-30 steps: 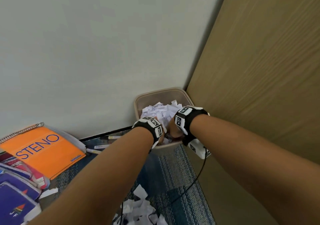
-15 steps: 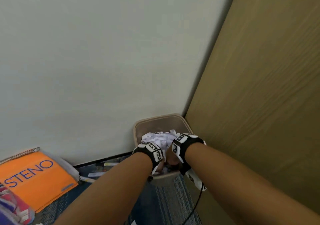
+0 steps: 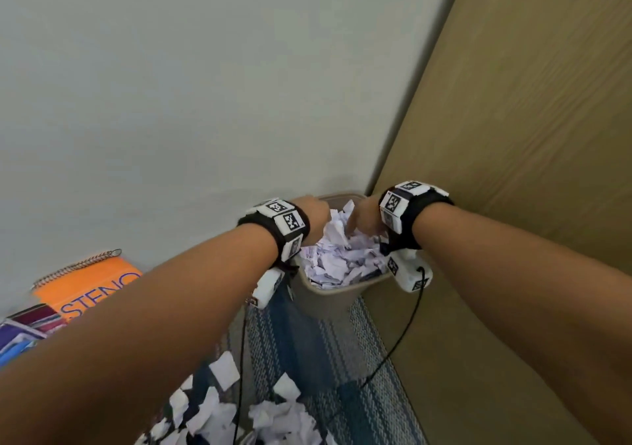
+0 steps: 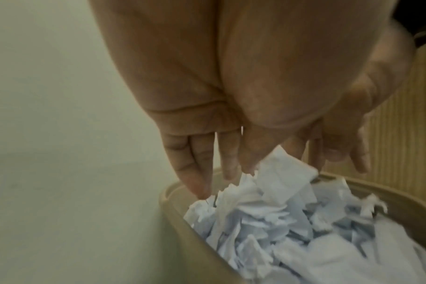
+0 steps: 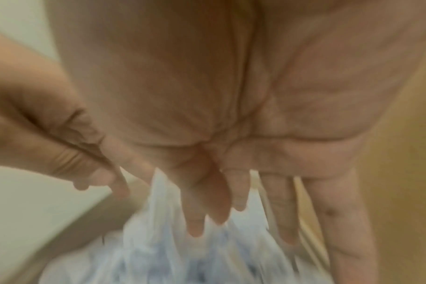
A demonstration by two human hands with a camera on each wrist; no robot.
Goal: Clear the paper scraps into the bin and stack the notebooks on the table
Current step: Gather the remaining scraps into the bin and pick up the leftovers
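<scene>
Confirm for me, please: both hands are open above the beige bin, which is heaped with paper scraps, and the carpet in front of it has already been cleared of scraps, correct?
Not quite. Both the left hand and right hand are open above the heaped bin, but the carpet is not cleared: the head view shows loose paper scraps lying in front of it.

The head camera looks down from above the bin [image 3: 328,295]; both wrist cameras peer closely into that bin's paper scraps [image 4: 292,226].

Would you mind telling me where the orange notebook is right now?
In the head view the orange notebook lies at the lower left against the wall, left of the bin, partly hidden by the left forearm.
</scene>
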